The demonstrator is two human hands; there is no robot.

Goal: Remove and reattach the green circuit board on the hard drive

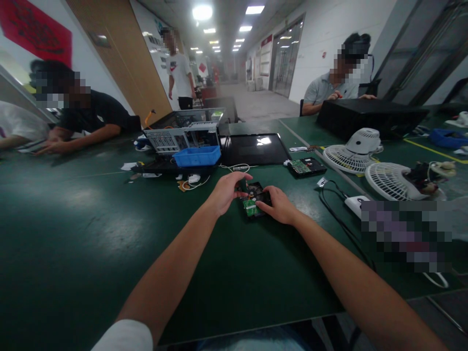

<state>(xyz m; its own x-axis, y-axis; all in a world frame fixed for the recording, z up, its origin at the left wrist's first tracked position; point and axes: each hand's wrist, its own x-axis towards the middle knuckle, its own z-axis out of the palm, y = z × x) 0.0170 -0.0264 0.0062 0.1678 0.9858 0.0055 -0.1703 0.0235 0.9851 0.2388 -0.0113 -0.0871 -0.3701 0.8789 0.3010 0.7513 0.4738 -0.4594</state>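
Observation:
A black hard drive (252, 207) with a green circuit board at its near side lies on the table in front of me. My right hand (281, 204) grips its right edge, with the thumb over the top by the board. Above the drive's left far side is my left hand (228, 191), fingers curled and drawn together. Something small and dark seems to be between those fingertips, but I cannot make out what it is. A second drive (307, 167) with a green board lies farther off to the right.
Beyond my hands are a blue tray (197, 156), an opened computer case (183, 134) and a black panel (256, 148). White fan parts (351, 151), a power strip (354, 204) and a black cable (340, 224) lie to the right. Other people sit across the table; one stands behind.

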